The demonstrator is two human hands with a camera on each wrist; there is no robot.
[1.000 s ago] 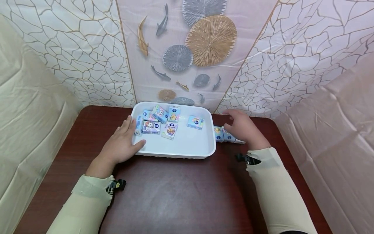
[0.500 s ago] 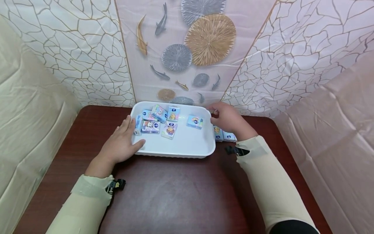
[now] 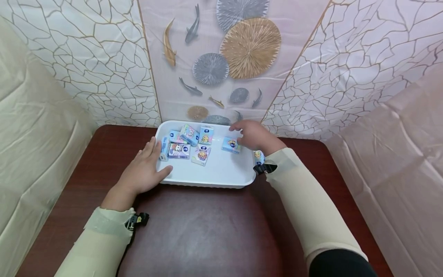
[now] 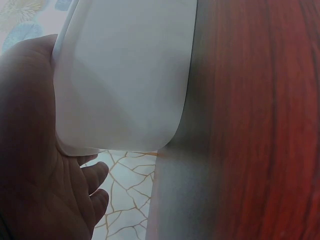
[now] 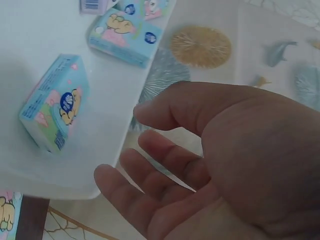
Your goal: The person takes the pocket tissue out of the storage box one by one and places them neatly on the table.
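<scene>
A white tray (image 3: 218, 169) stands on the table, holding several small pastel packs (image 3: 179, 151) with cartoon prints, like pocket tissue packs, mostly at its left. My left hand (image 3: 140, 169) rests along the tray's left end, thumb over the front corner; the left wrist view shows the palm against the tray wall (image 4: 125, 95). Over the tray's right rim reaches my right hand (image 3: 256, 136), beside a light blue pack (image 3: 229, 144). In the right wrist view this blue pack (image 5: 57, 102) lies apart from the loosely bent fingers (image 5: 155, 175), which hold nothing.
Right of the tray, another pack (image 3: 258, 156) shows on the dark red-brown table (image 3: 194, 227), partly hidden by my right sleeve (image 3: 304, 192). A patterned cloth (image 3: 211, 92) hangs right behind the tray, and pale cloth walls flank the table on both sides.
My right hand has moved left from above the packs beside the tray to over the tray's right part. My forearm now covers most of those packs. The left hand stays put.
</scene>
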